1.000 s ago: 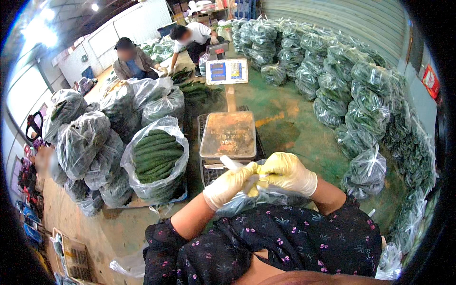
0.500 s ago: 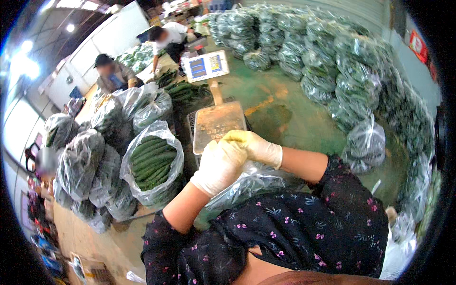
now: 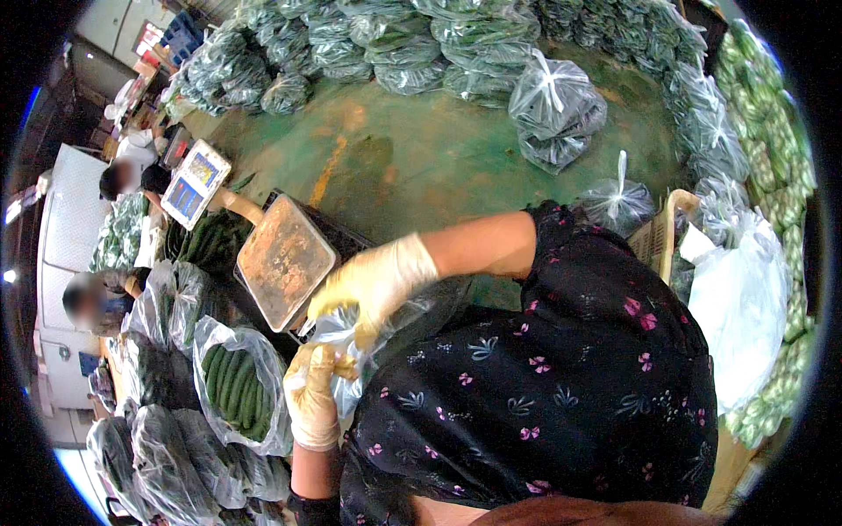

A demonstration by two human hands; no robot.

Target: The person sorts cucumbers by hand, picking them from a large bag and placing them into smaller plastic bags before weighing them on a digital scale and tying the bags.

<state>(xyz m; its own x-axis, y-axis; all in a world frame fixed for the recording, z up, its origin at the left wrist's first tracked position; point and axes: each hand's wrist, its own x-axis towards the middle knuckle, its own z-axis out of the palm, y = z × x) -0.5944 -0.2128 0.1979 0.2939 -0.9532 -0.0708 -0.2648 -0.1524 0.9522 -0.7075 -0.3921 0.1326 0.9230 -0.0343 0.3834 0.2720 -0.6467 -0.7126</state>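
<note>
A white glove with a yellowish palm covers each hand. My left hand (image 3: 314, 396) is closed on the gathered mouth of a clear plastic bag (image 3: 344, 326). Just above and to its right, my right hand (image 3: 381, 279) curls over the same bag, its fingers closed on the film and partly hidden. The bag's body lies against my front, partly behind my arm and blouse. Beyond my hands stands a scale with a dirty metal plate (image 3: 285, 261) and a tilted display (image 3: 196, 185). To the left, an open clear bag (image 3: 285, 412) holds several dark green cucumbers (image 3: 235, 392).
Filled, tied bags (image 3: 180, 460) crowd the lower left. More bags (image 3: 399, 53) are stacked along the far side, and one tied bag (image 3: 559, 110) stands on the green floor. A yellow crate (image 3: 671, 223) and white plastic sheeting (image 3: 737, 302) are at right. Two people (image 3: 101, 298) work at far left.
My view has swung to the right, so the scale and cucumbers now lie further left. My hands, clasped together before, have come apart with the clear plastic bag between them.
</note>
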